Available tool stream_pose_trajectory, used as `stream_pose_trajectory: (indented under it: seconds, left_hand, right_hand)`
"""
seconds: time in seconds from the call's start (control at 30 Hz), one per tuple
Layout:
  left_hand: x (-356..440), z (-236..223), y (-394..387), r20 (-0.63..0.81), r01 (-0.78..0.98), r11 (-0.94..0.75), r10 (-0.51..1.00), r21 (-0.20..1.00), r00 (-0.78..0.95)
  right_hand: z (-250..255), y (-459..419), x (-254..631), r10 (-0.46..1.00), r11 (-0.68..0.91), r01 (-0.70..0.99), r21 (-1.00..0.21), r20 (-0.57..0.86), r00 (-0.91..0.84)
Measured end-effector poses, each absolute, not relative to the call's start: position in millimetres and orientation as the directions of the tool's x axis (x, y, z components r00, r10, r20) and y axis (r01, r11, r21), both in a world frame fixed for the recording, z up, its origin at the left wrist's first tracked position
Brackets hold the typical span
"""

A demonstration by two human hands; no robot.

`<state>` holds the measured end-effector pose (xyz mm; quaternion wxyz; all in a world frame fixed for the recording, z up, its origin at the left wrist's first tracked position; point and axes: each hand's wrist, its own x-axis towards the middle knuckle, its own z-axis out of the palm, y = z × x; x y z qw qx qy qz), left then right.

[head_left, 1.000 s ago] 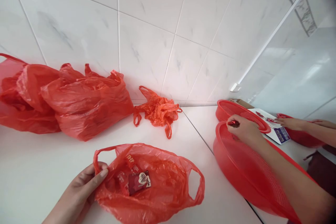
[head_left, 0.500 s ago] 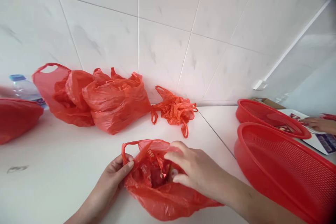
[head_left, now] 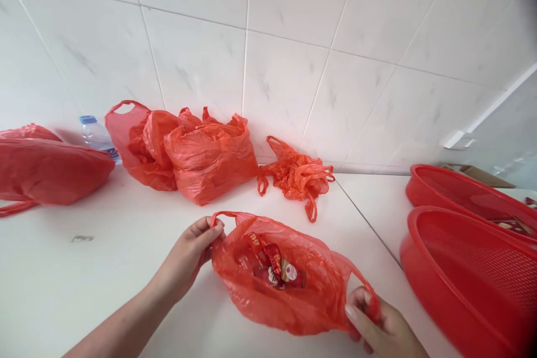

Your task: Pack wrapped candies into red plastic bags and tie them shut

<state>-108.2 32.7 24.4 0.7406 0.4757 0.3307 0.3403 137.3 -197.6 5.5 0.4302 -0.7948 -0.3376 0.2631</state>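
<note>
A thin red plastic bag [head_left: 289,313] lies spread wide on the white table before me. My left hand [head_left: 195,251] pinches its left handle between thumb and fingers. At the other end, my right hand [head_left: 377,319] is closed round the right handle, part of which loops over the fingers. Between the handles the bag's mouth gapes. Inside, several small wrapped packets [head_left: 274,268] in red, dark red and gold show near the left half; their lower parts are hidden by folds.
Two filled red bags [head_left: 210,162] stand against the tiled wall, beside a crumpled heap of red bags [head_left: 297,173]. On the left are a clear bottle [head_left: 95,134] and a dark red bag [head_left: 54,170]. Red mesh baskets [head_left: 465,279] occupy the right side.
My right hand has come out of the bag's mouth and moved right and down onto the right handle. The bag is pulled wider, exposing the packets. The view has turned left.
</note>
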Motion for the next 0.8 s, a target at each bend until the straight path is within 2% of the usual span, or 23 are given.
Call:
stream_pose_trajectory:
  seconds: [0.1, 0.2, 0.27, 0.33, 0.47, 0.57, 0.7, 0.77, 0.8]
  left_hand:
    - [-100.1, 63.5, 43.3, -0.049, -0.285, 0.227, 0.854, 0.931, 0.519]
    - [-98.3, 114.5, 42.2, 0.171, -0.456, 0.042, 0.894, 0.889, 0.415]
    - [-100.1, 142.9, 34.0, 0.394, -0.571, -0.173, 0.873, 0.802, 0.288]
    - [-101.3, 158.6, 24.0, 0.501, -0.601, -0.275, 0.829, 0.75, 0.247]
    - [-98.4, 155.4, 13.4, 0.477, -0.434, -0.322, 0.819, 0.841, 0.319]
    - [-96.4, 145.7, 11.4, 0.542, -0.188, -0.51, 0.811, 0.84, 0.219]
    - [-97.1, 142.8, 5.9, 0.758, 0.102, -0.773, 0.634, 0.626, 0.151]
    - [-96.6, 143.3, 3.6, 0.834, 0.167, -0.851, 0.522, 0.498, 0.179]
    - [-95.5, 143.4, 2.7, 0.853, 0.176, -0.876, 0.479, 0.449, 0.209]
  right_hand:
    - [37.0, -178.8, 145.8, 0.765, -0.257, 0.258, -0.931, -0.033, 0.643]
    - [81.1, -157.6, 160.4, 0.673, 0.05, 0.182, -0.982, 0.168, 0.72]
    - [103.3, -143.6, 165.1, 0.619, 0.263, 0.117, -0.958, 0.26, 0.741]
    - [115.9, -130.0, 164.1, 0.598, 0.36, 0.061, -0.931, 0.28, 0.751]
    - [124.3, -104.9, 154.5, 0.645, 0.426, -0.062, -0.902, 0.255, 0.72]
    - [130.2, -88.0, 145.2, 0.763, 0.429, -0.238, -0.871, 0.209, 0.611]
    - [138.9, -69.5, 127.0, 0.809, 0.487, -0.424, -0.763, 0.212, 0.548]
    - [139.4, -65.7, 114.7, 0.832, 0.49, -0.437, -0.754, 0.256, 0.492]
    - [138.2, -65.8, 107.9, 0.853, 0.461, -0.413, -0.786, 0.263, 0.452]
